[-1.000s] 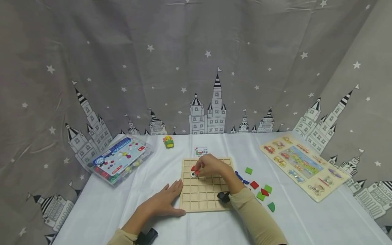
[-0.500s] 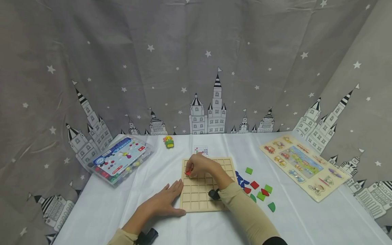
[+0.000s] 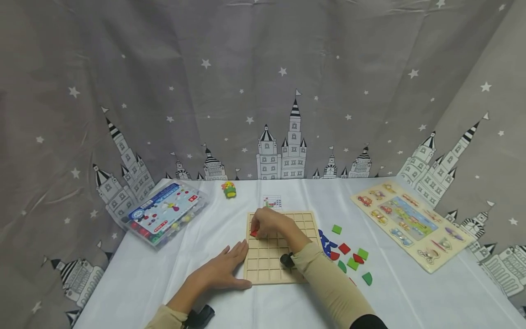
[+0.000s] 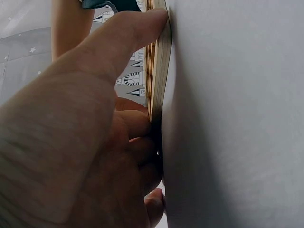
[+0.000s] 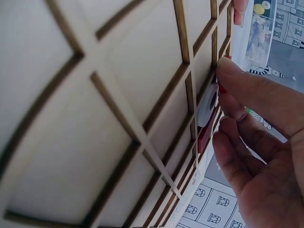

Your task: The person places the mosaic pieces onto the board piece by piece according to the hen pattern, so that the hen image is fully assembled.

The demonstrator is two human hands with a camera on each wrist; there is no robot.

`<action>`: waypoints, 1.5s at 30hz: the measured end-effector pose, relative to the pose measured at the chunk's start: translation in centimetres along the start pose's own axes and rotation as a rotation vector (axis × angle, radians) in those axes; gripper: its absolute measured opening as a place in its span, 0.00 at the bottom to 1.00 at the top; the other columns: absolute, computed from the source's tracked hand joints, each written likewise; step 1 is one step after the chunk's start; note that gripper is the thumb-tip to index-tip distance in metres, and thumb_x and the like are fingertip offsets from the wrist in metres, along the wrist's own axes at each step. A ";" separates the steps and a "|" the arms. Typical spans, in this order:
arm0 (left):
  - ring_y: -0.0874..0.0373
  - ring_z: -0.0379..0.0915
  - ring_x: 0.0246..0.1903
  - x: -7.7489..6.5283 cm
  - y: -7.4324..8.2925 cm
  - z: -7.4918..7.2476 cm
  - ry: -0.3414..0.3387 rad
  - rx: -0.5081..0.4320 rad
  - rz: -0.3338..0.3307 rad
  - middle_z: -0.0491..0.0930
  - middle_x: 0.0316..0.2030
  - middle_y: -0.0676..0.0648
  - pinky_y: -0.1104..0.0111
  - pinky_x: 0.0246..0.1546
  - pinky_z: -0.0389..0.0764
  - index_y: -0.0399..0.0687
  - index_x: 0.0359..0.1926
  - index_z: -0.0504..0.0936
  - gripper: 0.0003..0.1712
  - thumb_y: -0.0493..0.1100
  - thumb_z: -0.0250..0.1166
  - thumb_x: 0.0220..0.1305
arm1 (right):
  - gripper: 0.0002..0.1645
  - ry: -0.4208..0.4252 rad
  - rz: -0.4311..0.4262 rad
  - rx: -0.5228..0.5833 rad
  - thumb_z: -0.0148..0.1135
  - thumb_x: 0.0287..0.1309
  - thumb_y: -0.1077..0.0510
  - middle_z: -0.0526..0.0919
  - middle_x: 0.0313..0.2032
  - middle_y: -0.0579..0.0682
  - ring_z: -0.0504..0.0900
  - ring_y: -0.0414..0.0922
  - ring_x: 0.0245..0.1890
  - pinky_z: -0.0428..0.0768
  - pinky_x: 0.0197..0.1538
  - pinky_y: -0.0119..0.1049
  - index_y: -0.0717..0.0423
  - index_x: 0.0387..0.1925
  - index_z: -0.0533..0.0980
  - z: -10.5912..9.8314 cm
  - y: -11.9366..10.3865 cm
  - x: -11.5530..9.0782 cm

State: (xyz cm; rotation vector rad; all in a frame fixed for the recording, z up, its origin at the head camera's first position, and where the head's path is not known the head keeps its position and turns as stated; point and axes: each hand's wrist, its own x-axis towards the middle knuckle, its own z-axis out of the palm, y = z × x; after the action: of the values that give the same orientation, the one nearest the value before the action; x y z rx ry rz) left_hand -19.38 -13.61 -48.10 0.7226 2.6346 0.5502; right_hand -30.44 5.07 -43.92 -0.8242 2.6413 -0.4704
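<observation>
Red piece (image 3: 254, 233) is at the leftmost column of the gridded wooden board (image 3: 263, 262), its thumb-side edge pinched by the right hand (image 3: 269, 222), fingers nearly closed. It looks light, stiff and perhaps slick, hardly fragile; I'd hold it by its thin edges. The left hand (image 3: 226, 267) touches the board's edge, fingers extended, gripping nothing.

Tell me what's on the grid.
The grid holds a white piece and a red piece; the right hand pinches another red piece there. The head view cannot show what that hand and sleeve cover.
</observation>
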 end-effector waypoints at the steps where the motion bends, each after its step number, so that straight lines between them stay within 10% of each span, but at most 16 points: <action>1: 0.47 0.45 0.76 0.0 0.0 0.0 0.000 0.002 0.001 0.49 0.76 0.40 0.50 0.77 0.48 0.40 0.75 0.50 0.64 0.71 0.67 0.51 | 0.10 -0.003 -0.003 0.008 0.75 0.44 0.65 0.86 0.28 0.43 0.78 0.36 0.29 0.78 0.35 0.26 0.54 0.32 0.87 0.0 0.1 0.0; 45: 0.47 0.45 0.76 0.2 0.4 -0.2 -0.016 -0.011 -0.035 0.48 0.77 0.42 0.50 0.78 0.46 0.41 0.76 0.48 0.65 0.72 0.67 0.50 | 0.14 0.123 0.007 0.110 0.76 0.45 0.58 0.84 0.30 0.40 0.77 0.36 0.30 0.78 0.38 0.27 0.52 0.38 0.86 0.1 2.8 -3.0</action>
State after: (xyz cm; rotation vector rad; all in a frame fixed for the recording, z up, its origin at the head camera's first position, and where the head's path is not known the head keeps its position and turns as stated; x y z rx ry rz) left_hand -19.43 -13.25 -47.79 0.6736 2.6222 0.5468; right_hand -29.41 9.07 -44.50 -0.7746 2.7002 -0.6779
